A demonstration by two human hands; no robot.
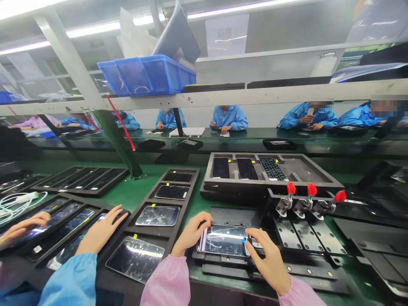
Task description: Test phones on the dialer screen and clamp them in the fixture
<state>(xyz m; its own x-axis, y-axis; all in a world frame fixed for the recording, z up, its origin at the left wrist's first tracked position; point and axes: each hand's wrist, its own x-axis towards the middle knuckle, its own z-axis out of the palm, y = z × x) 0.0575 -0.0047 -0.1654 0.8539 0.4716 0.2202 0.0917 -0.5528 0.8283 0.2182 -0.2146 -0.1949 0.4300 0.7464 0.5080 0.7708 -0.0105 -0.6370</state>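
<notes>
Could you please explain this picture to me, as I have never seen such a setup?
There is no robot: a camera on a person's head looks forward and down past two pink sleeves. Their bare left hand and right hand hold a phone by its ends at a black fixture; beside it are three clamps with red handles. On the green worktop, a black tray of phones lies to the left; a grey tray stands behind. The blue sleeve is a co-worker's.

Round a dark rectangular glass-fronted phone [223, 242] on a flat black fixture [223, 258]: grey rectangular tray [306, 168] at one o'clock, red-knobbed metal clamps [304, 206] at two, long black tray [156, 231] at ten.
</notes>
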